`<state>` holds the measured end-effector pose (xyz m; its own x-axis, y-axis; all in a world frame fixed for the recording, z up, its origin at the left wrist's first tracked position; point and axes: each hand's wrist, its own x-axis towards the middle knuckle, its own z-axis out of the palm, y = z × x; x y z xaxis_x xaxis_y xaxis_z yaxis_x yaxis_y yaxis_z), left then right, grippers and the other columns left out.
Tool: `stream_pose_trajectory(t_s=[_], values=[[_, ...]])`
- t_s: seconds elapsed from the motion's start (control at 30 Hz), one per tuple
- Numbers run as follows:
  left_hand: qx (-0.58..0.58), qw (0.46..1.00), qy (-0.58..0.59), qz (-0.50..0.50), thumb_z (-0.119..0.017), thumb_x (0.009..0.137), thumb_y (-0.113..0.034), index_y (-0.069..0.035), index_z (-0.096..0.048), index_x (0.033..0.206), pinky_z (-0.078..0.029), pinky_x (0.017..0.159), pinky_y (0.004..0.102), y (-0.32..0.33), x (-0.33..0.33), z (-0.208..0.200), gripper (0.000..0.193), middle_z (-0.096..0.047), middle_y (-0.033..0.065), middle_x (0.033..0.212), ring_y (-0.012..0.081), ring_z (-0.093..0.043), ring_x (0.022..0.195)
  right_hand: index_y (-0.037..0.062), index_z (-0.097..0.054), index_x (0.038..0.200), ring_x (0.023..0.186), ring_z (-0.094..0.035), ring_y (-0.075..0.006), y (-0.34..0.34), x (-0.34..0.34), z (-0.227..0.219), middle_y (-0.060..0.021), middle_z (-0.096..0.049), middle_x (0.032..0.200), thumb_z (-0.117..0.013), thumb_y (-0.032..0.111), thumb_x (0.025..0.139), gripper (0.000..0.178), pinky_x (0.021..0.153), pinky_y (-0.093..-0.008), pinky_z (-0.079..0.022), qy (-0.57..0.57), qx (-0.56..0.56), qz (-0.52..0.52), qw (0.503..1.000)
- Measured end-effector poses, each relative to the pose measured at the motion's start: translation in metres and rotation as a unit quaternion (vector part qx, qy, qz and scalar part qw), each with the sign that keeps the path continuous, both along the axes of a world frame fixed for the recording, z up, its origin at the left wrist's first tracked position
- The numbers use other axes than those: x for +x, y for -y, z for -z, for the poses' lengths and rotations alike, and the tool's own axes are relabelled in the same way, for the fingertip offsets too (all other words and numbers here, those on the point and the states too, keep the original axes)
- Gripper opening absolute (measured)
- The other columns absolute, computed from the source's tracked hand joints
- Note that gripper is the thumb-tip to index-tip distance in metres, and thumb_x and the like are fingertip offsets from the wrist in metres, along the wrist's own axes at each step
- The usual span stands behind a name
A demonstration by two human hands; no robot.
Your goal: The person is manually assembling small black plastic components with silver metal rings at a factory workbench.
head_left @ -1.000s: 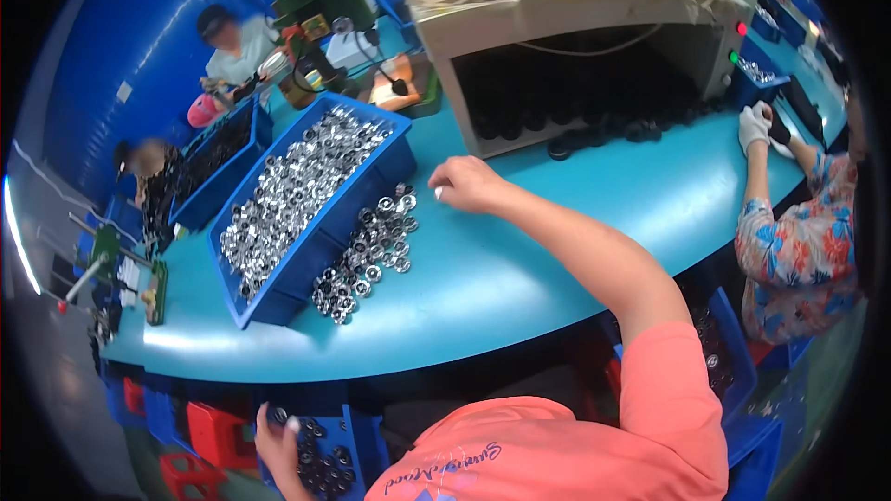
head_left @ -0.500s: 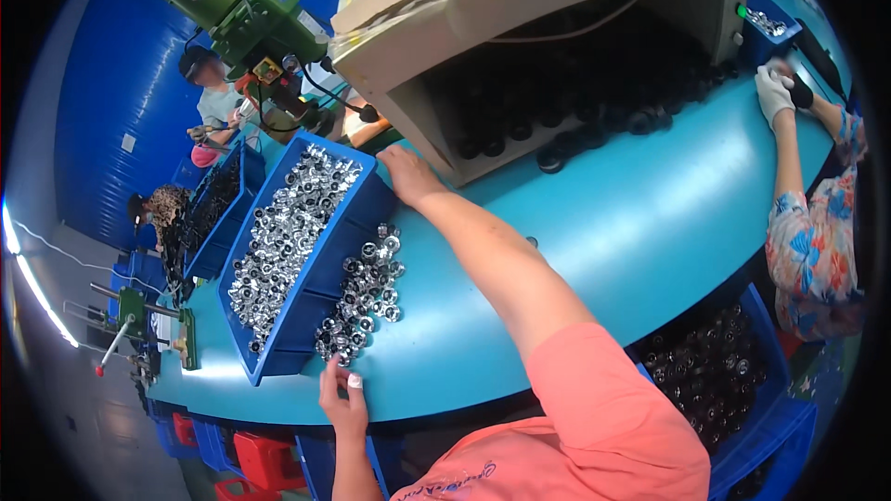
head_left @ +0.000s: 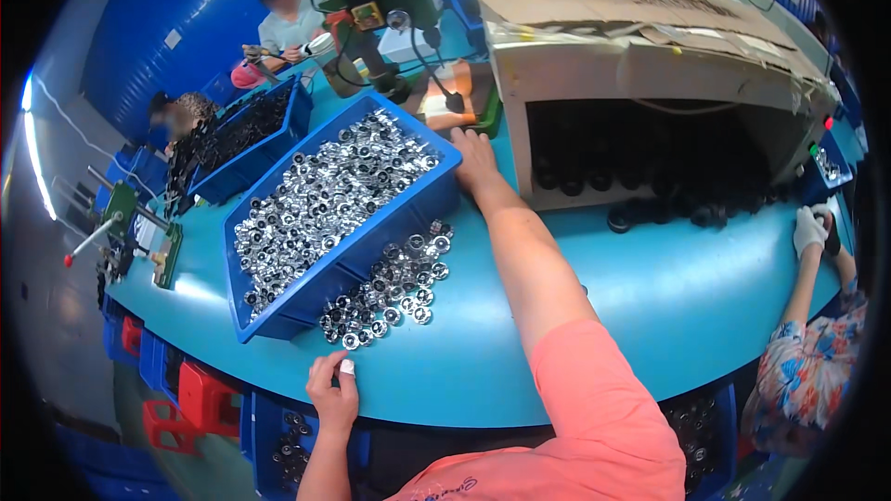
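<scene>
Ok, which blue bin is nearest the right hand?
The large tabletop bin heaped with silvery parts: its far right corner is beside the right hand. The other blue bins all sit farther away.

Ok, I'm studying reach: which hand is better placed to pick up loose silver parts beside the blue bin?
Probably the left hand: its fingers sit just short of the loose silver parts' near end, while the right hand is beside the blue bin's far corner.

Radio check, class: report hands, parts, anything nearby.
Right hand by blue bin, contact unclear. Left hand near loose pile, grip unclear. Silver parts heaped in bin. Pale box close right of right hand.
</scene>
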<state>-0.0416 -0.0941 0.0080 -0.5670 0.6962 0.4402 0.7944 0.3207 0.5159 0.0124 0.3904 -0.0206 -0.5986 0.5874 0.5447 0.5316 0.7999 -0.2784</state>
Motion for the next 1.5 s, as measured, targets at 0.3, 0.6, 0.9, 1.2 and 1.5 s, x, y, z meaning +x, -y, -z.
stream_pose_trajectory(t_s=[0.3,0.6,0.9,1.2,1.5], values=[[0.000,1.000,-0.010,-0.012,-0.065,0.085,0.000,-0.007,-0.071,0.097,-0.044,0.069,0.0387,0.001,-0.002,-0.005,0.015,-0.059,0.0077,0.075,0.0263,-0.056,0.069,0.0123,-0.067,0.103,0.107,-0.059,-0.0339,-0.008,-0.009,-0.008,-0.0119,-0.057,0.117,-0.052,0.023,0.097,0.020,0.085,-0.0510,-0.049,0.036,0.022,0.028,0.999],[0.073,0.997,-0.004,0.007,-0.065,0.084,0.001,-0.007,-0.071,0.098,-0.043,0.069,0.0386,0.011,-0.002,-0.003,0.017,-0.060,0.0070,0.072,0.0253,-0.057,0.064,0.0054,-0.073,0.102,0.110,-0.060,-0.0343,0.080,0.060,-0.018,-0.0150,-0.064,0.112,-0.064,0.020,0.093,0.019,0.093,-0.0448,-0.053,0.153,-0.026,0.066,0.986],[0.132,0.900,0.359,0.208,-0.055,0.101,-0.010,-0.005,-0.063,0.130,-0.055,0.073,0.0311,-0.034,0.033,-0.024,0.030,-0.069,0.0064,0.103,0.0194,-0.067,0.085,0.0036,-0.065,0.089,0.099,-0.067,-0.0327,0.234,0.146,-0.076,-0.0135,-0.065,0.111,-0.083,0.010,0.077,0.022,0.083,-0.0404,-0.056,-0.108,-0.155,-0.192,0.963],[0.213,0.426,0.785,0.396,-0.046,0.107,-0.029,-0.005,-0.044,0.149,-0.059,0.087,0.0403,-0.085,0.028,0.005,0.048,-0.064,0.0193,0.121,0.0259,-0.068,0.098,0.0056,-0.069,0.103,0.101,-0.069,-0.0278,0.265,0.124,-0.067,-0.0110,-0.071,0.113,-0.074,0.008,0.083,0.021,0.084,-0.0354,-0.056,-0.191,-0.268,-0.227,0.917],[0.208,0.373,0.788,0.444,-0.053,0.098,-0.024,-0.005,-0.049,0.140,-0.055,0.084,0.0392,-0.090,0.012,0.006,0.046,-0.061,0.0273,0.122,0.0260,-0.064,0.094,0.0161,-0.067,0.131,0.126,-0.056,-0.0350,0.193,0.074,-0.009,-0.0132,-0.062,0.137,-0.065,0.020,0.092,0.039,0.107,-0.0465,-0.043,-0.042,-0.141,-0.040,0.988]])
